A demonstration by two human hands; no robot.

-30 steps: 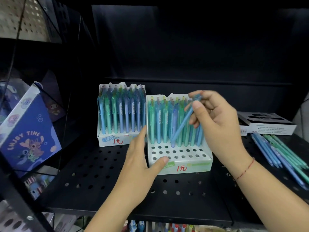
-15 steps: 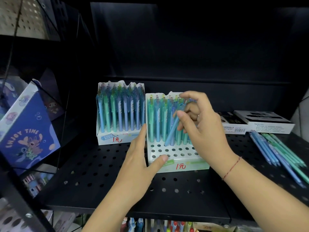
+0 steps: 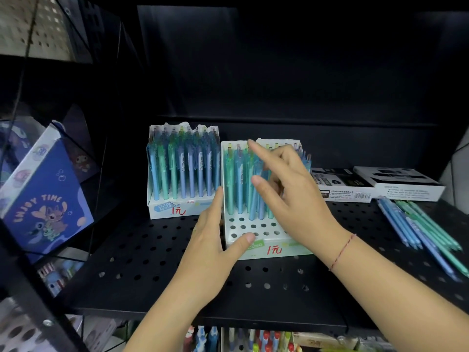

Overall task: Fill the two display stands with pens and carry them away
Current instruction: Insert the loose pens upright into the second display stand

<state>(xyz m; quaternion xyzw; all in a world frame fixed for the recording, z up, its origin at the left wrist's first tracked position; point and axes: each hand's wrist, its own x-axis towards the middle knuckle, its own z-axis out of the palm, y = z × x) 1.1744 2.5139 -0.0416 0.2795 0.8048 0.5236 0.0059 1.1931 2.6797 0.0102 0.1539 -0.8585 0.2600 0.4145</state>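
Two white cardboard display stands on black perforated metal shelf point(image 3: 152, 252). Rear-left stand point(image 3: 183, 171) full of upright blue and green pens. Front stand point(image 3: 256, 240) partly filled, front rows of holes empty. Left hand point(image 3: 212, 246) braced on front stand's left side, thumb on front edge, fingers spread open, holding no pen. Right hand point(image 3: 286, 191) over front stand's pens, fingers point(image 3: 258, 153) loosely splayed; slanted light-blue pen point(image 3: 255, 199) just beside thumb, grip unclear. Loose blue and green pens point(image 3: 426, 229) lying at shelf's right. Black-and-white flat boxes point(image 3: 375, 184) behind them.
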